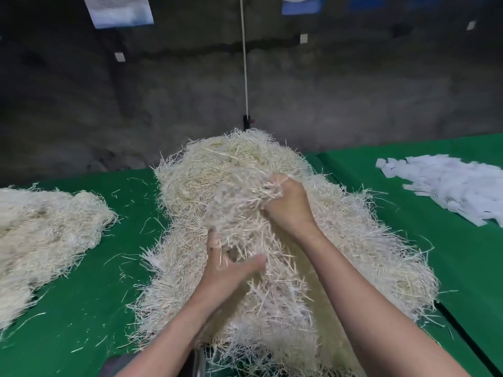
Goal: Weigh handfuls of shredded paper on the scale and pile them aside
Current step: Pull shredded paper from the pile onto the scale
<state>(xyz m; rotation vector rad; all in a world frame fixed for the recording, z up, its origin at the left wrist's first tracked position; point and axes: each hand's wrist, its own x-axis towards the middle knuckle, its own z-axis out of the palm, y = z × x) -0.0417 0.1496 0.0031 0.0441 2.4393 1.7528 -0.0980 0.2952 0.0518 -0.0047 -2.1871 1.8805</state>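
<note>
A big heap of cream shredded paper (353,240) fills the middle of the green table. My right hand (288,205) is closed on a clump of shreds (236,213) lifted above the heap. My left hand (228,265) is under the same clump, fingers spread and pressed into it from below. A second, flatter pile of shredded paper (46,227) lies at the left. A dark metallic edge (197,361), possibly the scale, shows at the bottom between my forearms, mostly hidden by shreds.
The green table cloth (89,308) carries loose strands. A pile of white paper slips (451,186) lies at the right. A dark seam (468,341) runs between two tables at lower right. A white cord on a black clamp (246,121) stands behind the heap.
</note>
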